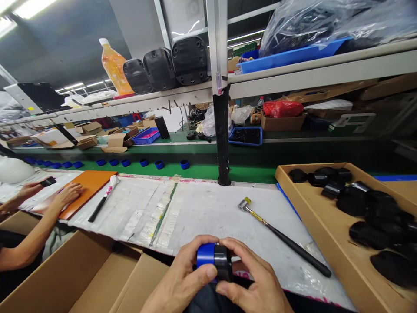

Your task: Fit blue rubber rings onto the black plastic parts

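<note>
Close in front of me, over the table's near edge, my left hand (192, 269) is wrapped around a blue plastic ring (206, 254). My right hand (250, 274) grips a black cylindrical plastic part (223, 261) by its flared end. Ring and part are lined up end to end, touching, with their shared axis lying sideways. My fingers hide their far side and much of their undersides. Beyond my right hand, a hammer (276, 234) with a yellow-tipped metal head and black grip rests on the white-covered table (202, 204).
To the right stands a cardboard box (312, 221) of black parts. Blue rings (159, 164) line the green conveyor (202, 171). At left, a co-worker's hands (70, 193) are over an orange board (94, 187), near another hammer (103, 199). An open carton (87, 269) sits below.
</note>
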The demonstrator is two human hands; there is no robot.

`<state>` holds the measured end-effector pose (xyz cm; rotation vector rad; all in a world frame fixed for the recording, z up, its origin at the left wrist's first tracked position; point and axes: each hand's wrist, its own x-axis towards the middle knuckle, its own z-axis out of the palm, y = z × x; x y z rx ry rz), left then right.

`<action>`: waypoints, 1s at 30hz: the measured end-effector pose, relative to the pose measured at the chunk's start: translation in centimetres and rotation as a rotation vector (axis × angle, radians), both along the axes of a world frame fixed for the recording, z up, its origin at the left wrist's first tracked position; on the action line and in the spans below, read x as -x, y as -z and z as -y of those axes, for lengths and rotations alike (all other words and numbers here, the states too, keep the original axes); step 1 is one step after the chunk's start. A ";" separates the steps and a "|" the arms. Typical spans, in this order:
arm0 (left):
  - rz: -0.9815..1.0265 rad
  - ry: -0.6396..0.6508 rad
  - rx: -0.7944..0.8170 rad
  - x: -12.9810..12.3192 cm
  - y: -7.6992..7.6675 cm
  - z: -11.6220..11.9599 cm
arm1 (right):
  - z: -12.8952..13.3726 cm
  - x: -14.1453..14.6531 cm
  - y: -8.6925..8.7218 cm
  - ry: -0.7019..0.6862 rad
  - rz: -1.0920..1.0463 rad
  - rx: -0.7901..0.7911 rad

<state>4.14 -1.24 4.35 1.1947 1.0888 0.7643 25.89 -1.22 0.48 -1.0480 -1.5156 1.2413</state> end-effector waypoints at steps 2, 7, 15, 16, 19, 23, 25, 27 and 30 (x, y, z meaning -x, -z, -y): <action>-0.009 -0.001 -0.003 -0.2 0.0 0.1 | 0.3 0.1 0.6 0.019 -0.013 0.016; -0.102 0.003 -0.020 -0.7 0.3 0.1 | 0.9 0.8 1.4 -0.004 -0.064 0.276; -0.869 0.141 -0.241 -3.2 1.9 -4.2 | -1.4 -0.5 3.6 0.210 0.237 0.260; -0.999 0.198 -0.283 -3.4 2.3 -4.8 | -1.5 -1.0 3.8 0.286 0.238 0.244; -1.158 0.322 -0.327 -3.7 2.7 -6.2 | -1.5 -2.5 3.7 0.412 0.216 0.266; -1.141 0.356 -0.412 -3.4 2.9 -8.1 | -2.6 -2.0 1.6 0.420 0.252 0.114; -1.149 0.376 -0.564 -3.9 4.2 -9.1 | -4.2 -0.3 0.5 0.366 0.313 -0.131; -1.133 0.392 -0.755 -5.3 6.7 -9.8 | -6.0 2.0 -0.2 0.184 0.407 -0.349; -1.133 0.278 -0.832 -7.8 11.4 -10.3 | -8.0 5.0 0.2 -0.100 0.552 -0.401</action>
